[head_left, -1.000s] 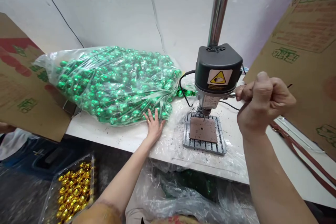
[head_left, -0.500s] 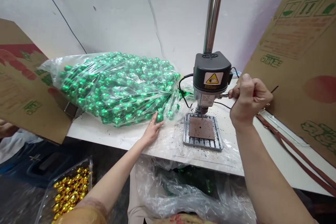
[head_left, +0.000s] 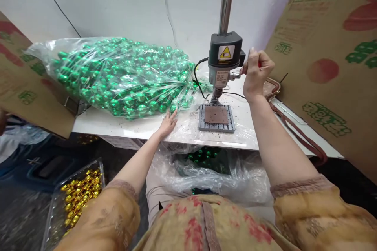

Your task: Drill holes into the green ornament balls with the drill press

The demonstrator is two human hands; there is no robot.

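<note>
A small bench drill press stands on the white table, its bit above a brown square plate with a small hole, lying on the slotted metal base. My right hand is closed around the press's side lever; a bit of red shows between the fingers. My left hand rests on the table with fingers stretched out. Its fingertips are at the lower edge of a clear plastic bag full of shiny green balls, near a green ball. Whether they touch that ball I cannot tell.
Cardboard boxes stand at the right and left. Below left is a clear tray of gold balls. Plastic sheeting with green balls lies over my lap. A brown strap lies at the right. Dark shavings surround the drill base.
The camera view has shifted, so the press, bag and table sit higher in the picture and my sleeves and lap now show. My right hand stays on the lever, my left beside the bag.
</note>
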